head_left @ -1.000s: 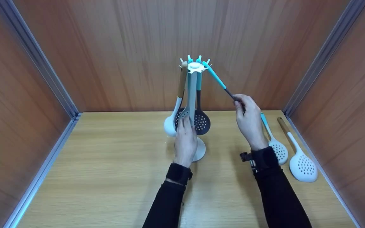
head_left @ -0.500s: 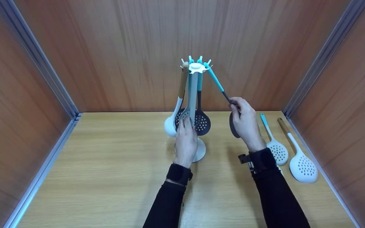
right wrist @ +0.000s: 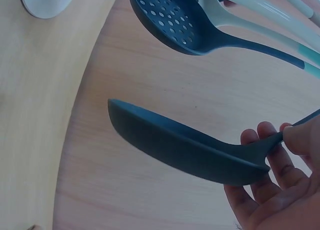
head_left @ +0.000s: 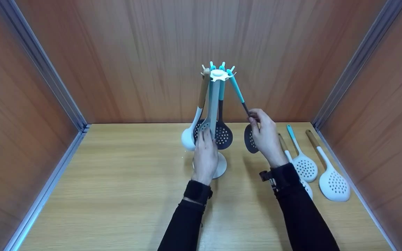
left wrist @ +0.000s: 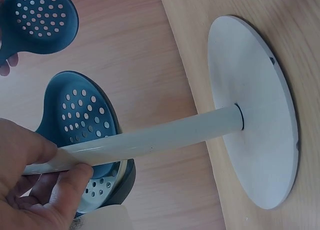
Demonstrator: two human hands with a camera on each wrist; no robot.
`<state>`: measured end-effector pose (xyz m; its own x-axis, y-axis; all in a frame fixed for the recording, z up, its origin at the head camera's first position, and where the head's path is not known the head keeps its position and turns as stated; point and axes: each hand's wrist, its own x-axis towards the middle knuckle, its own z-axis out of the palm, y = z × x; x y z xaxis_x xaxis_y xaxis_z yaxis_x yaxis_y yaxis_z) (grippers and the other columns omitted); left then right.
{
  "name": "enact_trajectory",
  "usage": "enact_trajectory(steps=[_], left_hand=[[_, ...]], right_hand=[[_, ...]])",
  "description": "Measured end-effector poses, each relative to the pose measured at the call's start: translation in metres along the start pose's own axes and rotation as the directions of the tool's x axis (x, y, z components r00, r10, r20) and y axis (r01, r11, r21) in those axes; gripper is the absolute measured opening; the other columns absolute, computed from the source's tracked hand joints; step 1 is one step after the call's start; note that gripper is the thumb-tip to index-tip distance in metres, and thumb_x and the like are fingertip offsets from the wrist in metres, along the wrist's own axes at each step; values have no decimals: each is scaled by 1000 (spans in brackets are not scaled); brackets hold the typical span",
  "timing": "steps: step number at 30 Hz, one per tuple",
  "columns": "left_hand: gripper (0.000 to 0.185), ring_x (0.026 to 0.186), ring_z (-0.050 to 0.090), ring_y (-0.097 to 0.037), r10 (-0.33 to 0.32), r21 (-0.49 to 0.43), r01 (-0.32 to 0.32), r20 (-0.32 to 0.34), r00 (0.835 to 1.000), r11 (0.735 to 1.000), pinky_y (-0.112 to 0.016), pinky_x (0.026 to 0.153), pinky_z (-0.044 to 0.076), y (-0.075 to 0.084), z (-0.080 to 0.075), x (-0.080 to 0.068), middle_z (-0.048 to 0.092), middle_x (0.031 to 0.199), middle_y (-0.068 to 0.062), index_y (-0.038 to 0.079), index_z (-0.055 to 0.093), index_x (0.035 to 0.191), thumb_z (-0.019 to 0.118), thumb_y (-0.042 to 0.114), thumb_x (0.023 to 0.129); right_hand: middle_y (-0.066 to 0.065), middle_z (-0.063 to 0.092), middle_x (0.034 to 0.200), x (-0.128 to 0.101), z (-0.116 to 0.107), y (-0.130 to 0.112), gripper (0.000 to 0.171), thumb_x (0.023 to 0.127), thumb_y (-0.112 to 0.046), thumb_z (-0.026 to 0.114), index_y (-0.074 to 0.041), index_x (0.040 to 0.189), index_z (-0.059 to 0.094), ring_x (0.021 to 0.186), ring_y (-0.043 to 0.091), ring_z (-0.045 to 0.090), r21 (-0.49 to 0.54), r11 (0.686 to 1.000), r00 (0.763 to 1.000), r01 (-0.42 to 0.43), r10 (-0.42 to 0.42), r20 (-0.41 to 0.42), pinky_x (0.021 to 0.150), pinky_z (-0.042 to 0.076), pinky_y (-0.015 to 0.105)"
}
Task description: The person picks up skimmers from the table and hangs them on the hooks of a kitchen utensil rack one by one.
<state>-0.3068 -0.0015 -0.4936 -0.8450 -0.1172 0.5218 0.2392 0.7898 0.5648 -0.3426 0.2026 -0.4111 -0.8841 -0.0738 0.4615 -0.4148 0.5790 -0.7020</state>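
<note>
A white utensil stand (head_left: 215, 104) stands mid-table, with a round base (left wrist: 255, 109). My left hand (head_left: 205, 157) holds its pole between thumb and fingers. From its top hang a white ladle (head_left: 188, 139) with a wooden handle, a dark skimmer (head_left: 224, 136) and other utensils partly hidden behind the pole. My right hand (head_left: 265, 137) pinches another dark skimmer (right wrist: 185, 147) by its neck. Its turquoise handle (head_left: 236, 89) leans toward the stand, its end at the top hooks; whether it is hooked, I cannot tell. The head hangs below my fingers.
On the table's right lie a white skimmer with a turquoise handle (head_left: 305, 167), a white skimmer with a wooden handle (head_left: 334, 183), and another light skimmer (head_left: 306, 189), partly covered by my right forearm. Wooden panels (head_left: 152, 52) enclose the back and sides.
My right hand has moved left and slightly down, bringing the held skimmer closer to upright. The stand's top has shifted slightly right. My left hand has stayed on the pole.
</note>
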Motion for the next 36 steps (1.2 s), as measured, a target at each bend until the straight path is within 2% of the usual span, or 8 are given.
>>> enact_trajectory(steps=[7, 16, 26, 32, 36], left_hand=[[50, 137, 74, -39, -8, 1, 8, 5, 1000, 1000, -47, 112, 70, 2, -1, -1, 65, 157, -26, -5, 54, 164, 68, 3, 116], [51, 138, 74, -39, -7, -1, 7, 1, 1000, 1000, -47, 114, 69, 1, -1, -1, 64, 159, -27, -5, 54, 164, 69, 3, 116], [51, 138, 74, -39, -4, 1, 4, -1, 1000, 1000, -47, 115, 69, 0, -1, -1, 65, 157, -27, -5, 55, 163, 70, 3, 115], [51, 139, 74, -41, 21, -5, -22, -34, 999, 1000, -51, 114, 69, 1, -1, -1, 64, 157, -27, -4, 55, 163, 69, 1, 115], [51, 141, 74, -40, 10, -3, -10, -13, 1000, 1000, -50, 115, 69, 1, -2, 0, 64, 158, -27, -4, 53, 165, 68, 1, 116]], right_hand=[[26, 79, 135, 0, 7, 2, 24, 121, -2, 57, 2, 142, 67, 135, 44, 78, 41, 999, 1000, -6, 6, 11, 121, 64, 59], [27, 76, 138, -1, 16, 3, 25, 122, -1, 56, 4, 144, 65, 133, 44, 77, 35, 999, 1000, 2, -4, 31, 123, 63, 61], [26, 72, 147, -2, 21, 3, 29, 123, -1, 53, 2, 150, 62, 144, 46, 72, 33, 999, 996, -35, 32, 87, 121, 64, 64], [26, 71, 151, -4, 23, 2, 33, 121, 0, 55, 1, 154, 60, 147, 46, 70, 35, 999, 994, -38, 34, 105, 122, 63, 64], [27, 71, 152, -5, 25, 1, 35, 120, 3, 57, 1, 154, 60, 147, 46, 70, 21, 999, 994, -35, 33, 107, 120, 64, 64]])
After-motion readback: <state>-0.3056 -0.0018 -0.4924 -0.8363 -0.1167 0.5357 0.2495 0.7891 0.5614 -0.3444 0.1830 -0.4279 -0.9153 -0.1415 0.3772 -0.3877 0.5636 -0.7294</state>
